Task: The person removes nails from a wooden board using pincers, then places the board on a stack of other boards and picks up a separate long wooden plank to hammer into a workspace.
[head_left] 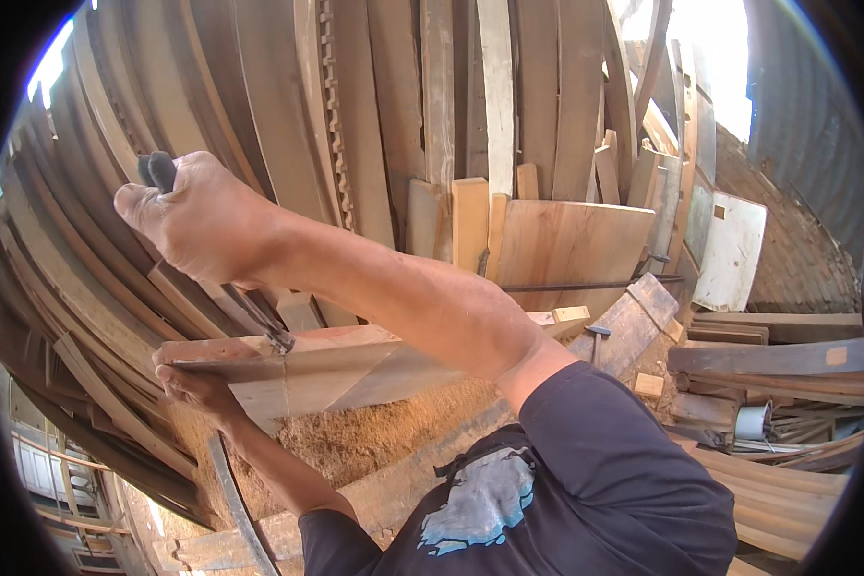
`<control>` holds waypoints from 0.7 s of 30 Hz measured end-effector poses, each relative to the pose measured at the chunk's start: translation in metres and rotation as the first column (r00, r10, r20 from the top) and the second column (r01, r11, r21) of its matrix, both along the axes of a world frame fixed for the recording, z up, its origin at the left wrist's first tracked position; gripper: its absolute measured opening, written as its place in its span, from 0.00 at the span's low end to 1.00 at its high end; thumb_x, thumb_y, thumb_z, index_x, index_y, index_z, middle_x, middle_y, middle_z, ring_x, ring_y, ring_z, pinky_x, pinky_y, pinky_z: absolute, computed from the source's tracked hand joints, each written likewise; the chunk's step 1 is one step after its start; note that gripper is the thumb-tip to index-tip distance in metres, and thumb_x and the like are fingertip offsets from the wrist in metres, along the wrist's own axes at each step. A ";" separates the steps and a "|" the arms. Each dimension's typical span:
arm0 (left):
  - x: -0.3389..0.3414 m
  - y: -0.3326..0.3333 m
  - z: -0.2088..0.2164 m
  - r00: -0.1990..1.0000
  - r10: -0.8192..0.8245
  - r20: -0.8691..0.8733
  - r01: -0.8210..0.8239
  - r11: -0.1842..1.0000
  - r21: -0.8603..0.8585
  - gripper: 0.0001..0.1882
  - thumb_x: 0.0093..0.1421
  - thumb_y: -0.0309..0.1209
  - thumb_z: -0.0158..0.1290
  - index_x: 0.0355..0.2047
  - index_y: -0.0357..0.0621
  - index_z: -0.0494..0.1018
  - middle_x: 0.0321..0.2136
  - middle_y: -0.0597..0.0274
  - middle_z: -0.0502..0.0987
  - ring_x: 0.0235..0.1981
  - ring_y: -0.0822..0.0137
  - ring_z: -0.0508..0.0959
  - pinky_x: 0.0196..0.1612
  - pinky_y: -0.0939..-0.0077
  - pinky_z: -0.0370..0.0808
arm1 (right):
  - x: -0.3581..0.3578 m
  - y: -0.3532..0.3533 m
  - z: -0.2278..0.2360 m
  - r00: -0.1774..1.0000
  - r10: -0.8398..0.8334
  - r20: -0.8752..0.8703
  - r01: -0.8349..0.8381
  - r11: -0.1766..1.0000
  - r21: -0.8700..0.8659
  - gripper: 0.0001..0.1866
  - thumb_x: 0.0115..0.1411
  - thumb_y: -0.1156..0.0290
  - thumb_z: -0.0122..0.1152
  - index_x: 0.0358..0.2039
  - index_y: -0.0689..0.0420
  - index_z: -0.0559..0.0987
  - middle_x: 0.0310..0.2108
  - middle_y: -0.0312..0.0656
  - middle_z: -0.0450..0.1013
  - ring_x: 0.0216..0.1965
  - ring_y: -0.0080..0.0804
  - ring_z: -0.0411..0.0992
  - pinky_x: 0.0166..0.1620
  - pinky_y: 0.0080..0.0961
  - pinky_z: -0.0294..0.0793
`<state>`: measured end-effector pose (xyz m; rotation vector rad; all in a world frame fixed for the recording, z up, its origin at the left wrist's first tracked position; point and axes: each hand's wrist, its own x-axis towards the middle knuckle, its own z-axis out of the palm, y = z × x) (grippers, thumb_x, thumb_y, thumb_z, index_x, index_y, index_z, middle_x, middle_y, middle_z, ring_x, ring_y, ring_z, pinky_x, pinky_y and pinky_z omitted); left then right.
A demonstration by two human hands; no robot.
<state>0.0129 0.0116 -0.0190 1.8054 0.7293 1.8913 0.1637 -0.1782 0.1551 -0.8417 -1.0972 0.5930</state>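
My right hand (197,216) is raised at the upper left, its fingers closed round the dark grip (158,171) of what looks like a hammer. Below the fist the shaft runs down to a dark metal head (280,342) at the top edge of a wooden board (355,370). That board lies on edge across the middle, and my right forearm hides part of it. At its left end my left hand (197,389) grips the wood, with some fingers out of sight.
Tall planks (360,115) lean along the back. Sawdust (355,446) covers the ground below the board. A small hammer (598,332) rests on a worn wooden piece at the right. Stacked timber (768,360) and a white container (753,422) are farther right. A dark strip (235,499) lies near my left forearm.
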 end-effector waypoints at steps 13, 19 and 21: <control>0.004 0.007 0.017 0.989 -0.141 -0.047 0.149 0.961 0.231 0.36 0.75 0.55 0.32 0.31 0.35 0.75 0.22 0.60 0.74 0.26 0.67 0.76 0.30 0.71 0.70 | -0.005 0.089 0.025 0.988 0.097 0.123 -0.040 0.915 -0.403 0.20 0.70 0.56 0.55 0.23 0.52 0.69 0.15 0.29 0.59 0.13 0.21 0.60 0.19 0.25 0.65; 0.001 0.017 0.016 0.992 -0.119 -0.051 0.125 0.982 0.142 0.36 0.76 0.53 0.30 0.29 0.35 0.75 0.23 0.57 0.74 0.25 0.65 0.76 0.29 0.70 0.70 | 0.009 0.078 -0.003 0.997 -0.046 0.055 0.056 0.981 -0.186 0.23 0.68 0.51 0.58 0.39 0.63 0.77 0.28 0.38 0.73 0.25 0.22 0.71 0.30 0.24 0.73; -0.002 0.016 0.020 0.994 -0.096 -0.056 0.104 0.982 0.159 0.36 0.76 0.53 0.30 0.29 0.35 0.74 0.22 0.57 0.74 0.24 0.63 0.77 0.29 0.69 0.70 | 0.012 0.052 -0.012 0.991 -0.109 0.081 0.117 0.988 -0.104 0.27 0.68 0.50 0.60 0.49 0.66 0.75 0.36 0.45 0.76 0.31 0.26 0.75 0.38 0.27 0.78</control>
